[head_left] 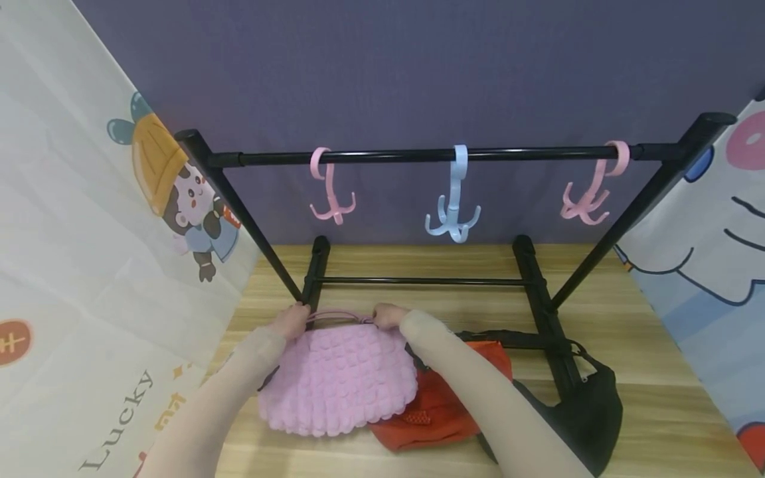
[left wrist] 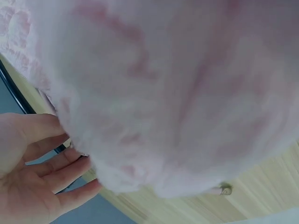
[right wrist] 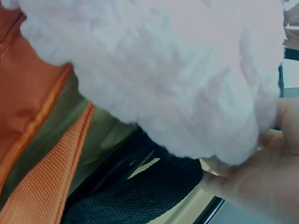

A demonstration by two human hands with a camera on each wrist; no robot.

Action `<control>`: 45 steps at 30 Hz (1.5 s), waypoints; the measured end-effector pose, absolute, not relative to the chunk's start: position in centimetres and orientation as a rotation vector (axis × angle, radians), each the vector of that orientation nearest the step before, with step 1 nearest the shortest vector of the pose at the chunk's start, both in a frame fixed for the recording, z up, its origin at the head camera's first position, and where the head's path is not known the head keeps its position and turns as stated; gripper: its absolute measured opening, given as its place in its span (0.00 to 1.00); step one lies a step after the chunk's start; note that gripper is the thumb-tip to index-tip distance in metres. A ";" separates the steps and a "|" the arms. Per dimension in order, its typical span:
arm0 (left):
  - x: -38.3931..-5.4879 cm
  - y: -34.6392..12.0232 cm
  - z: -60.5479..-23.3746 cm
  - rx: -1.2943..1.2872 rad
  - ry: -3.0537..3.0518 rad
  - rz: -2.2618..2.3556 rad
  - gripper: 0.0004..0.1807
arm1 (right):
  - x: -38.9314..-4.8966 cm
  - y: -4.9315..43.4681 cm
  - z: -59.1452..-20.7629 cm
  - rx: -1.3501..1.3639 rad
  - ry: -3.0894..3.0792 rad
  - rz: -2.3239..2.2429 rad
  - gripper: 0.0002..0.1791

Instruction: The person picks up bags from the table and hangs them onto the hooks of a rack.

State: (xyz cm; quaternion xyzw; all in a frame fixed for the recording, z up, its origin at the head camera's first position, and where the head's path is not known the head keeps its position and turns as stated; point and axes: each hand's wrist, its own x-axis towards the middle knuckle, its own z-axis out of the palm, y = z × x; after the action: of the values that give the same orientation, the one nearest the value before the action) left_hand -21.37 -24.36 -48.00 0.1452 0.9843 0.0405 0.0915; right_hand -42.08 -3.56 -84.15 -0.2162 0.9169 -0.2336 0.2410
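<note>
A pink puffy, quilted handbag (head_left: 340, 378) with a thin pink strap (head_left: 337, 313) fills the middle of the head view. At its upper left corner, my left hand (head_left: 291, 320) pinches the bag near the strap end. In the left wrist view the thumb and fingers (left wrist: 65, 175) reach to the bag's edge, their tips partly behind it. My right hand (head_left: 390, 315) grips the upper right corner where the strap joins. Bubbly pink fabric (right wrist: 177, 84) covers much of the right wrist view, with the right thumb and fingers at its edge.
An orange-red bag (head_left: 436, 405) lies partly under the pink one, and a black bag (head_left: 588, 411) lies at right. Behind them stands a black rack (head_left: 394, 157). From its bar hang a pink hook (head_left: 333, 192), a light blue hook (head_left: 454, 199) and another pink hook (head_left: 592, 189).
</note>
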 end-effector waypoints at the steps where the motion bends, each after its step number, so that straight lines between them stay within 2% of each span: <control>1: -21.4 -24.4 -48.0 0.450 2.929 0.123 0.05 | -41.5 -3.4 -82.9 -0.591 2.503 -0.652 0.15; 4: -21.8 -24.5 -48.1 0.446 2.893 0.143 0.04 | -38.3 -2.9 -76.5 -0.576 2.491 -0.688 0.20; 6: -22.6 -24.8 -48.9 0.422 2.853 0.143 0.03 | -35.5 -2.5 -70.8 -0.538 2.465 -0.695 0.23; 9: -26.6 -28.4 -56.3 0.533 2.883 0.121 0.02 | -31.4 -1.7 -62.5 -0.556 2.436 -0.717 0.28; 11: -29.9 -31.2 -62.4 0.603 2.901 0.068 0.05 | -28.5 -1.4 -56.2 -0.496 2.403 -0.708 0.26; 13: -33.7 -34.7 -69.8 0.686 2.937 0.035 0.08 | -27.2 -1.0 -53.2 -0.541 2.388 -0.753 0.25; 14: -35.1 -35.7 -72.3 0.657 2.919 0.013 0.10 | -26.4 -0.9 -51.4 -0.525 2.381 -0.760 0.24; 17: -38.9 -38.8 -79.3 0.714 2.926 0.029 0.18 | -25.0 -0.8 -48.3 -0.483 2.381 -0.775 0.22; 19: -40.3 -39.9 -81.6 0.731 2.918 0.059 0.20 | -24.2 -0.7 -46.5 -0.462 2.382 -0.774 0.19; 22: -40.4 -40.3 -81.2 0.800 2.894 0.172 0.14 | -24.1 -0.5 -46.0 -0.531 2.387 -0.797 0.17; 24: -39.0 -39.7 -78.5 0.851 2.880 0.269 0.09 | -24.2 -0.4 -45.8 -0.566 2.385 -0.800 0.16; 27: -36.9 -38.7 -74.9 0.942 2.885 0.394 0.07 | -24.5 -0.2 -45.7 -0.577 2.375 -0.833 0.15; 29: -35.4 -37.6 -72.4 0.875 2.843 0.439 0.03 | -24.7 -0.1 -45.6 -0.581 2.370 -0.858 0.14; 34: -33.4 -35.7 -68.2 0.727 2.706 0.595 0.17 | -25.0 0.1 -45.2 -0.574 2.343 -0.942 0.11; 42: -33.1 -34.4 -66.0 0.827 2.699 0.466 0.13 | -25.1 0.4 -44.1 -0.621 2.362 -0.880 0.19; 45: -31.3 -33.2 -62.7 0.862 2.677 0.606 0.15 | -25.1 0.4 -43.8 -0.644 2.356 -0.858 0.22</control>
State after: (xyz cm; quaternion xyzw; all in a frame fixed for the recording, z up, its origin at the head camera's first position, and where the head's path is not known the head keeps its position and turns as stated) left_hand -31.33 -33.17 -62.73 0.2969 0.9224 0.2088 0.1318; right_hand -25.11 0.37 -43.83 -0.2394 0.8755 -0.3187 0.2730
